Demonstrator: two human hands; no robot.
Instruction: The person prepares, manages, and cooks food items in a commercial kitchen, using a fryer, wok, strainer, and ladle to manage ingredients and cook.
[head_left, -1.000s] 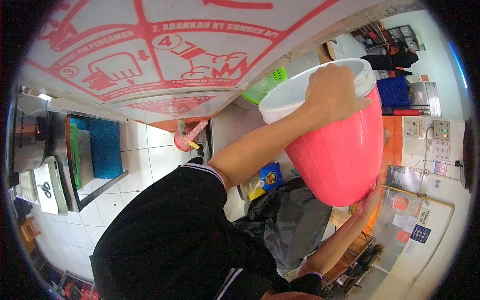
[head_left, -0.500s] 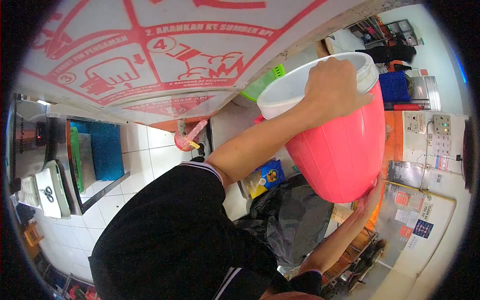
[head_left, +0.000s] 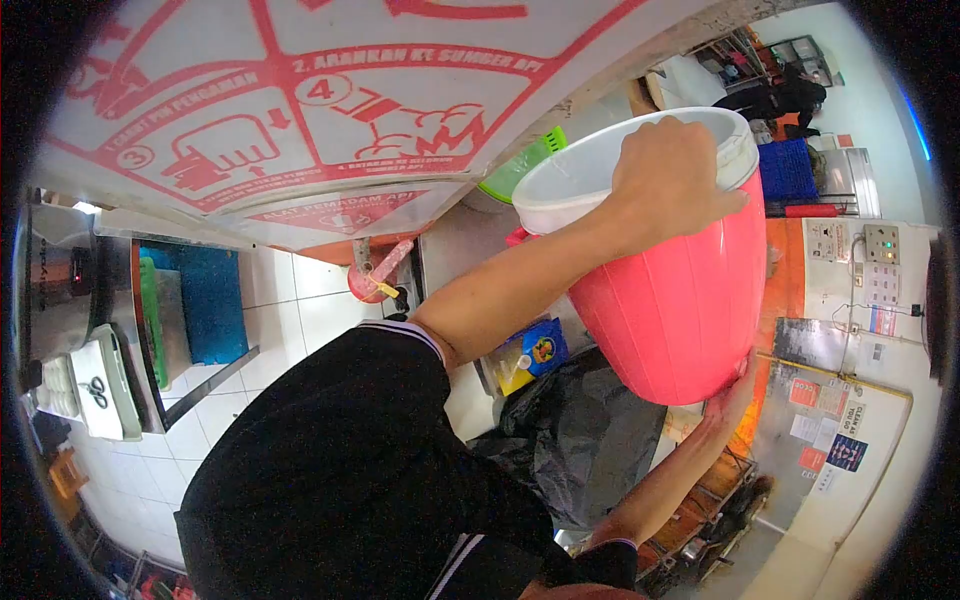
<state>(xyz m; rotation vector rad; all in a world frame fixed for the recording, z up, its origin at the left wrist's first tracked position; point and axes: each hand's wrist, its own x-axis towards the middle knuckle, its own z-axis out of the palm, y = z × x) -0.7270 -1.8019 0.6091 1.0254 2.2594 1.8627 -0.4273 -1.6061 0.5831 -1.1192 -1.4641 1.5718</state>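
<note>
A large pink bucket (head_left: pixel 670 300) with a white rim and white inside is held tilted, its mouth toward the top of the view. My left hand (head_left: pixel 665 175) is closed over the rim, thumb pressed against the outer wall. Low on the bucket's right side, my right hand (head_left: pixel 738 382) supports the base; most of its fingers are hidden behind the bucket. The contents cannot be seen from this angle. Below it lies a crumpled black plastic bag (head_left: pixel 580 440), close to a blue and yellow packet (head_left: pixel 535 355).
A fire extinguisher sign (head_left: pixel 330 120) hangs very near at upper left. Behind the bucket is a green basket (head_left: pixel 525 165). At left stand a rice cooker (head_left: pixel 60 265) and a tray with scissors (head_left: pixel 105 390). Another person (head_left: pixel 780 100) in dark clothes is at the far upper right.
The bucket and both hands have barely shifted, with the grip the same. The person in the background has changed posture slightly.
</note>
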